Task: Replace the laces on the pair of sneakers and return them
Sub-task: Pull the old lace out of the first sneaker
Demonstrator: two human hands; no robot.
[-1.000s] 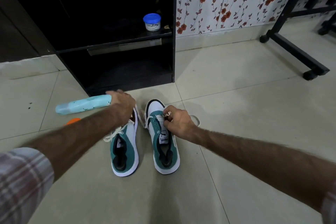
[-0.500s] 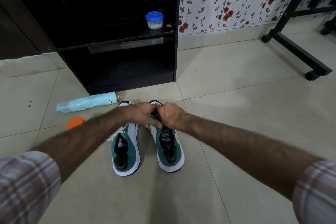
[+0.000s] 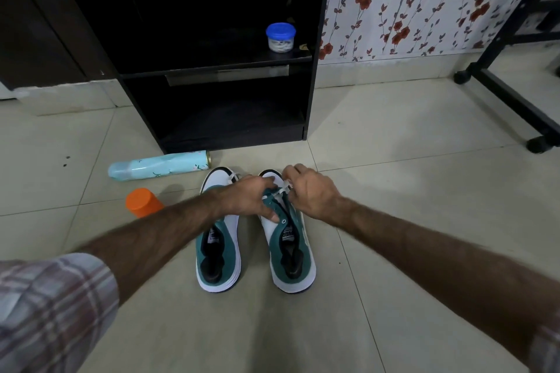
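**On the right sneaker's lace row: both hands working the white lace**

At the toe end of the right sneaker [image 3: 288,230], both hands meet over the eyelets. Right hand [image 3: 312,195] is pinched on the white lace [image 3: 280,192], fingers curled tight around it. Left hand [image 3: 253,198] reaches across from the left and presses on the teal eyelet flap, thumb down the inner side; it looks like it's bracing the upper, but can't tell whether it also grips lace.

Key geometry: the shoe's long axis runs near-far, heel toward the person, toe toward the black cabinet [image 3: 212,54]. Lace row sits directly under the hands, so no reach needed. Right hand is the nearer one to that shoe's outer side; the left has to cross over the left sneaker [image 3: 218,248] to get there.

Upper eyelets near the tongue look empty, so my read is this shoe is mid-lacing or mid-unlacing; can't tell which. Left sneaker sits just beside it, parallel, lace showing at its toe.

Further left on the floor tiles [image 3: 409,191]: orange cap [image 3: 142,201], a pale blue spray can [image 3: 159,165] lying on its side. Blue-lidded jar [image 3: 280,36] on the cabinet shelf.
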